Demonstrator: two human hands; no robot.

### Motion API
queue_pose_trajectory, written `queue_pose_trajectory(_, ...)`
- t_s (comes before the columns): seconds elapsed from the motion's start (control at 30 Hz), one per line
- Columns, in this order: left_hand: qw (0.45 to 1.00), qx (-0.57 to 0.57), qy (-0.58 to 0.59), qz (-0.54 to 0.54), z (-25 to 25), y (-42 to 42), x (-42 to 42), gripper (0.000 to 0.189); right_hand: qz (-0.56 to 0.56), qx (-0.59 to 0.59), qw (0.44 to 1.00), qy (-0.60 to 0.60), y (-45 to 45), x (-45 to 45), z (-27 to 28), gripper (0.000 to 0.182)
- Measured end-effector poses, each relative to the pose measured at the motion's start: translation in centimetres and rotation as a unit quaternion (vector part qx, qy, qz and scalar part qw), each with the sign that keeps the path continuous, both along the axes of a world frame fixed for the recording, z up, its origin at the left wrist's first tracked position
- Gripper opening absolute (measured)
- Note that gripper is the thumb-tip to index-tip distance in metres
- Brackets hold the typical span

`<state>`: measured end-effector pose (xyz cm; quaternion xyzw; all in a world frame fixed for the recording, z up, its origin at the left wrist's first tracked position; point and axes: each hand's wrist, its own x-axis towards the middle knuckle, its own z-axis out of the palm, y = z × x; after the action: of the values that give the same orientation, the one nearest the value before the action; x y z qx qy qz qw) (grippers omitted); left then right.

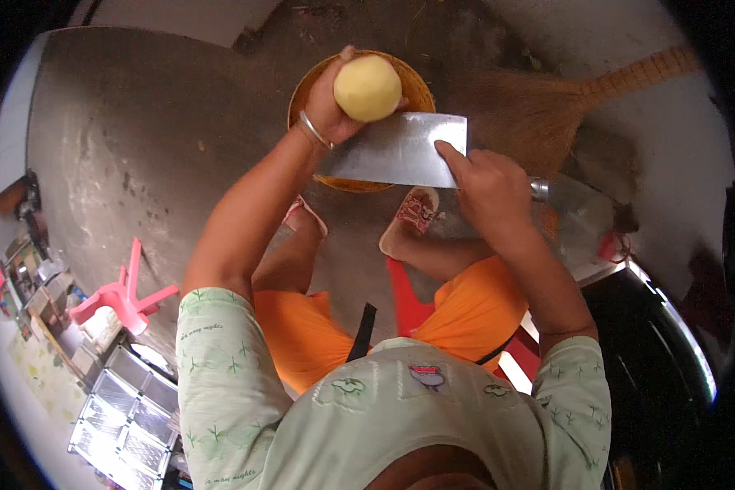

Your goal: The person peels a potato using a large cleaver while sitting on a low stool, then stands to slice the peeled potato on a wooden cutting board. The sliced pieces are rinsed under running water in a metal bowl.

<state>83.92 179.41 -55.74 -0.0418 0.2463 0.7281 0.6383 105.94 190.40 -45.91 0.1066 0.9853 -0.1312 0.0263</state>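
Observation:
In my left hand (pixel 329 104) rests a round, pale yellow peeled vegetable (pixel 367 89), perhaps a potato, held above a round woven basket (pixel 424 86). A silver bangle circles that wrist. My right hand (pixel 496 187) grips a broad steel cleaver (pixel 404 150), its index finger stretched along the blade face. The end of the cleaver's handle shows past the right side of the hand. The blade lies flat across the basket's near part, just below the vegetable, and its left end reaches my left wrist. Most of the basket's inside is hidden by the hand and blade.
A straw broom (pixel 527 110) lies to the right of the basket. My sandalled feet (pixel 411 217) stand just this side of it on the concrete floor (pixel 141 135). An upturned pink plastic stool (pixel 125 300) is at left, near a shiny rack (pixel 125 422). A glossy black surface (pixel 655 331) stands at right.

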Motion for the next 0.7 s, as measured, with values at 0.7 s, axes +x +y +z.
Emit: queue_pose_trajectory(0.7, 0.991, -0.119, -0.054, 0.026, 27.1, -9.3, -6.5, 0.093, -0.331, -0.313, 0.887, -0.082, -0.2, -3.7, 17.5, 0.043)
